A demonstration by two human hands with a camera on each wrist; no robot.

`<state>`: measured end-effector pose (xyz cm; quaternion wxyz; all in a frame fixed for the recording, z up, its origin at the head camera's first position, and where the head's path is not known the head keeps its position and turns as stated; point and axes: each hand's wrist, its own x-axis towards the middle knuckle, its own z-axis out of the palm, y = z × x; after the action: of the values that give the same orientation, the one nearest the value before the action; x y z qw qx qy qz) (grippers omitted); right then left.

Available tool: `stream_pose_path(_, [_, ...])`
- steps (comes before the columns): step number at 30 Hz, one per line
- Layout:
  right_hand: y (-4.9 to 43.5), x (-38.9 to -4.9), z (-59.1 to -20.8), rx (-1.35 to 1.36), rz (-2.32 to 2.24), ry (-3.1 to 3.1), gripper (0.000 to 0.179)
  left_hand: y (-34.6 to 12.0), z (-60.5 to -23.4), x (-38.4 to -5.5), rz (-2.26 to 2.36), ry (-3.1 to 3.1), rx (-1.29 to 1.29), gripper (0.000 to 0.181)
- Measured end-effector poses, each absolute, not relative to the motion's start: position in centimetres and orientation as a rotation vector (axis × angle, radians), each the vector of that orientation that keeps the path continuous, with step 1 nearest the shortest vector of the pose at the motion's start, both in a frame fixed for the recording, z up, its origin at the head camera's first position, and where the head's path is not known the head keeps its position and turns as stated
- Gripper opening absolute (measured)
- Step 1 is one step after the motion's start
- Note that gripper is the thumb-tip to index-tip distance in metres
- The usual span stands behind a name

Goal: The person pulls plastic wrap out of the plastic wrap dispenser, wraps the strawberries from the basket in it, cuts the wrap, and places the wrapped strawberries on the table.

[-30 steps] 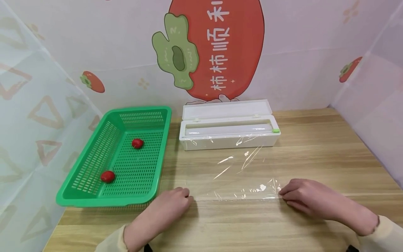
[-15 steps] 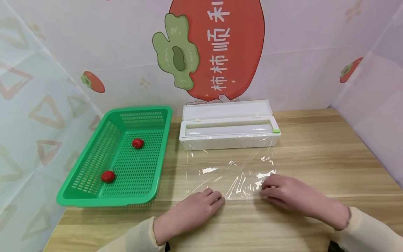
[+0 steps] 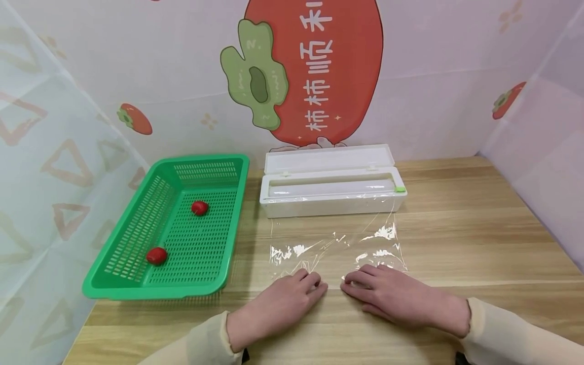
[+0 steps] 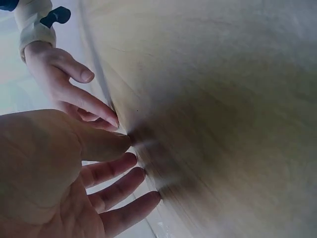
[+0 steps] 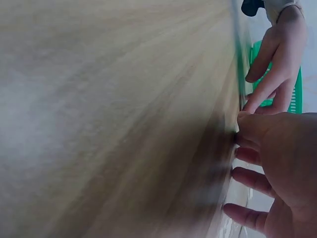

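Observation:
A sheet of clear cling film (image 3: pixel 335 246) runs from the white cling film box (image 3: pixel 330 206) toward me and lies on the tabletop, creased and shiny. On its near edge, left of the middle, rests my left hand (image 3: pixel 289 300), fingertips down. Close by on the right, my right hand (image 3: pixel 388 295) touches the same edge, a small gap between the two. In the left wrist view, the left hand's fingers (image 4: pixel 121 186) are spread and fairly straight against the wood. The right wrist view gives the right hand's fingers (image 5: pixel 252 181) likewise extended, pinching nothing visible.
The box's lid (image 3: pixel 328 158) stands raised at the back, with a film roll (image 3: pixel 330 188) inside. To the left is a green basket (image 3: pixel 234 223) with two small red fruits (image 3: pixel 156 256). Printed cloth walls (image 3: pixel 438 101) enclose the wooden table (image 3: pixel 456 218).
My left hand has slid right from the film's left corner. The right hand has left the right corner, moving left along the near edge. The film now lies flatter, its creases shifted.

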<state>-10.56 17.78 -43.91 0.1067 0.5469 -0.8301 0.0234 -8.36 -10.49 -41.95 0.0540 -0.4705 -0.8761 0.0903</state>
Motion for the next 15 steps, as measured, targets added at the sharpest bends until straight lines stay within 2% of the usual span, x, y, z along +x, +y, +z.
stream_pose_path(15, [23.1, -10.4, -43.9, 1.502, 0.249, -2.471, 0.042, -14.2, -41.3, -7.3, 0.090, -2.924, -1.343, 0.040])
